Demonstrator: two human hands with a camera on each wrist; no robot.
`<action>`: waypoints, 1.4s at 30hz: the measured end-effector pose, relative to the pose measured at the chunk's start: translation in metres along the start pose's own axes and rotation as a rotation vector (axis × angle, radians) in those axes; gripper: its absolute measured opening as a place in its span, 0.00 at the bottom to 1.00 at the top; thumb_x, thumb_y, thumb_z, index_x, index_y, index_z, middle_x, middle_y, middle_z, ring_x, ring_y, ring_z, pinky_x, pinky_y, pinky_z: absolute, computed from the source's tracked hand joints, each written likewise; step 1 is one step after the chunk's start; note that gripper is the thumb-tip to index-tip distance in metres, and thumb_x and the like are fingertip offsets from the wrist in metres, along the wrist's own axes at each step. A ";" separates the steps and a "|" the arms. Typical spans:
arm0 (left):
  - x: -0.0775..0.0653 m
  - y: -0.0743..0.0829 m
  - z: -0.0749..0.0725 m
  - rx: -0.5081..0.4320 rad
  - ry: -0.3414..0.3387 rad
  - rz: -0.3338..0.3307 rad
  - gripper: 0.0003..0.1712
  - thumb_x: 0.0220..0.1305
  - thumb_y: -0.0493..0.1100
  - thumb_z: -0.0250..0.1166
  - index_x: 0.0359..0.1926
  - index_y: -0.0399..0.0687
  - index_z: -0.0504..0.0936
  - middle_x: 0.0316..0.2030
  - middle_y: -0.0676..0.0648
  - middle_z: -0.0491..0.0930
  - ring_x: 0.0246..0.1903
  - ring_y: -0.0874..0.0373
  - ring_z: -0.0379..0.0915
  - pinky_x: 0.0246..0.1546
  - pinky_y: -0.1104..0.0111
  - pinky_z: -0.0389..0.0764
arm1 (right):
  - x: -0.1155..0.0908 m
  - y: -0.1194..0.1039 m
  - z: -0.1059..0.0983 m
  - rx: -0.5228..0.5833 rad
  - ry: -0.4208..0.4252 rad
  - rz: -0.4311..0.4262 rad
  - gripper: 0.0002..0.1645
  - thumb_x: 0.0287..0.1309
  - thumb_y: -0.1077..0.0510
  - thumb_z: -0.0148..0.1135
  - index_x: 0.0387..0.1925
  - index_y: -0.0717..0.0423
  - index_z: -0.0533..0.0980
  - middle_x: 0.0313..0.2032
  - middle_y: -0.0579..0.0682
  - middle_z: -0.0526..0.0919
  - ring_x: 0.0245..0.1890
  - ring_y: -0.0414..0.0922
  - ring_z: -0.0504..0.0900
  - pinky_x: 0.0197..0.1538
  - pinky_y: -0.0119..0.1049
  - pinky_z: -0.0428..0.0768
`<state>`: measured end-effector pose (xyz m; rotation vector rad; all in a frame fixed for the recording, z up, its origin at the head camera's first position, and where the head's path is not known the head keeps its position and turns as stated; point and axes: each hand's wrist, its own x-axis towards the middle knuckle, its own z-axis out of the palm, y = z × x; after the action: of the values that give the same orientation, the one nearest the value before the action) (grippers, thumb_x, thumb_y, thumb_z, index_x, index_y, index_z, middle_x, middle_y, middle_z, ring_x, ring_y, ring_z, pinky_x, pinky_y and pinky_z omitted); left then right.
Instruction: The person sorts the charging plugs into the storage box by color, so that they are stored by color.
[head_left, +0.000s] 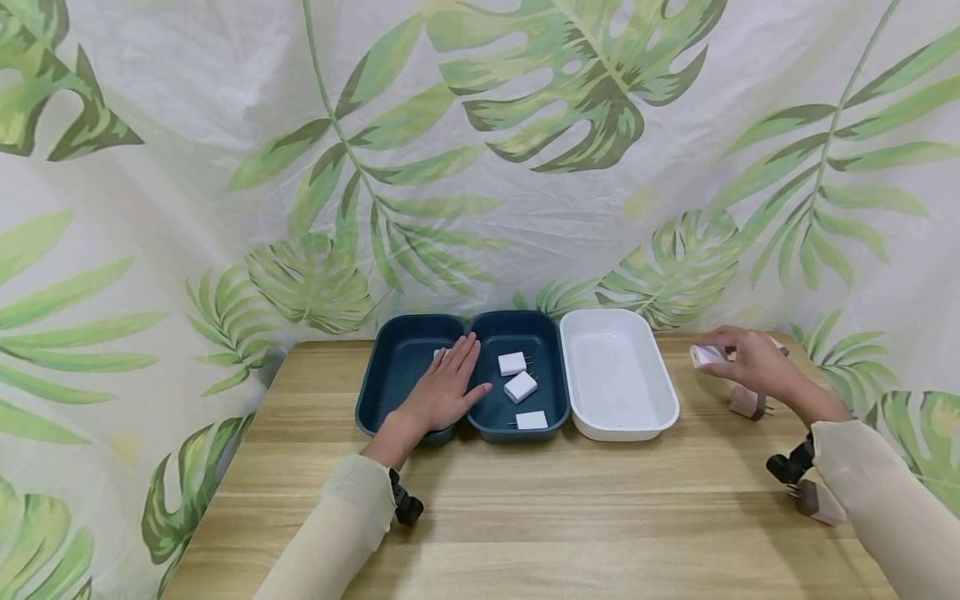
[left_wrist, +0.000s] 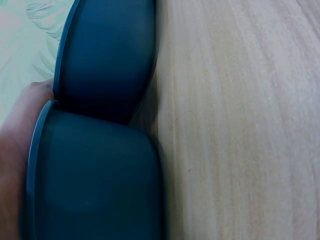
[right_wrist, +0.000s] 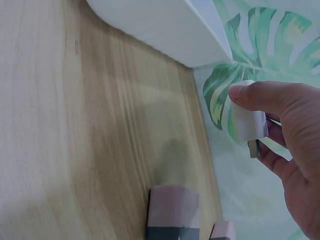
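Note:
Between thumb and fingers, my right hand (head_left: pixel 753 362) pinches a white charger plug (right_wrist: pixel 248 117) above the table, to the right of the white tray (head_left: pixel 618 375). Its metal prongs point back toward the palm in the right wrist view. My left hand (head_left: pixel 442 392) rests with fingers extended over the adjoining rims of the left dark blue tray (head_left: pixel 390 367) and the middle dark blue tray (head_left: pixel 498 327). Three white charger plugs (head_left: pixel 521 387) lie in the middle tray. A white piece (head_left: pixel 438 352) in the left tray is mostly hidden by my left fingers.
Brownish-pink charger plugs lie at the table's right side: one (head_left: pixel 747 402) under my right hand, another (head_left: pixel 821 502) beside my right forearm, and a third (head_left: pixel 780 346) partly hidden behind the hand. A leaf-patterned cloth (head_left: pixel 465 167) hangs behind the wooden table (head_left: pixel 525 517).

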<state>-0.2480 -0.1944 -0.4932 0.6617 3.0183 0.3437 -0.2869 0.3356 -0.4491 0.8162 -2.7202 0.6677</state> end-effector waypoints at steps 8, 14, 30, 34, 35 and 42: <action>0.000 0.001 0.000 -0.005 -0.005 -0.005 0.49 0.82 0.67 0.46 0.86 0.43 0.43 0.86 0.46 0.35 0.85 0.50 0.29 0.83 0.47 0.42 | 0.006 -0.016 -0.006 -0.006 0.013 -0.027 0.22 0.51 0.62 0.83 0.49 0.62 0.88 0.45 0.59 0.90 0.37 0.50 0.87 0.33 0.34 0.79; 0.001 0.000 0.001 -0.002 -0.009 -0.009 0.48 0.82 0.67 0.45 0.86 0.43 0.44 0.86 0.46 0.35 0.85 0.51 0.29 0.83 0.48 0.41 | 0.010 -0.028 -0.008 -0.005 0.022 -0.070 0.22 0.49 0.63 0.84 0.48 0.62 0.89 0.46 0.59 0.90 0.39 0.54 0.88 0.34 0.40 0.82; 0.001 -0.001 0.002 -0.008 -0.003 -0.003 0.48 0.82 0.67 0.45 0.86 0.43 0.43 0.86 0.46 0.35 0.85 0.50 0.29 0.83 0.47 0.42 | 0.023 -0.060 -0.006 0.011 0.036 -0.173 0.23 0.50 0.64 0.83 0.51 0.60 0.89 0.47 0.57 0.90 0.43 0.56 0.89 0.37 0.46 0.84; 0.002 -0.002 0.003 -0.005 -0.006 -0.006 0.48 0.82 0.68 0.45 0.86 0.43 0.43 0.86 0.47 0.35 0.85 0.50 0.29 0.83 0.47 0.42 | 0.026 -0.067 -0.005 0.019 0.019 -0.180 0.23 0.51 0.63 0.83 0.51 0.60 0.89 0.49 0.57 0.90 0.46 0.57 0.89 0.40 0.50 0.85; 0.002 -0.001 0.003 -0.004 -0.007 -0.007 0.48 0.82 0.68 0.45 0.86 0.43 0.43 0.86 0.47 0.35 0.85 0.50 0.29 0.83 0.47 0.42 | 0.027 -0.069 -0.005 0.017 0.018 -0.180 0.23 0.51 0.63 0.83 0.51 0.60 0.89 0.49 0.56 0.90 0.47 0.56 0.89 0.40 0.49 0.85; 0.001 -0.001 0.002 0.001 -0.008 -0.008 0.49 0.82 0.68 0.45 0.86 0.43 0.43 0.86 0.47 0.35 0.85 0.50 0.29 0.83 0.48 0.42 | 0.033 -0.080 0.001 0.059 0.009 -0.221 0.23 0.50 0.64 0.84 0.51 0.62 0.89 0.49 0.57 0.90 0.47 0.56 0.89 0.41 0.50 0.87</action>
<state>-0.2496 -0.1943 -0.4956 0.6493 3.0126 0.3389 -0.2687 0.2611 -0.4101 1.1039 -2.5612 0.7029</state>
